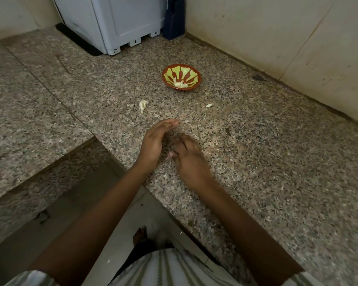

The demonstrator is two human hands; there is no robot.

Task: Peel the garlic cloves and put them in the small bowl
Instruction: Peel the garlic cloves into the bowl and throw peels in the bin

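A small red bowl (196, 72) with a green pattern stands on the granite counter and has several peeled garlic cloves (180, 84) at its bottom. My left hand (154, 141) stands on edge in front of it, fingers straight, palm facing right, holding nothing I can see. My right hand (189, 157) lies close beside it, blurred by motion, fingers stretched toward the left palm. A garlic piece with papery skin (143, 105) lies between my hands and the bowl. A small pale garlic bit (209, 105) lies to the right.
The granite counter (267, 151) meets a tiled wall (277, 38) on the right. A white appliance (120, 21) stands at the back, with a dark object (174, 23) beside it. The counter edge drops to the floor (120, 213) at lower left.
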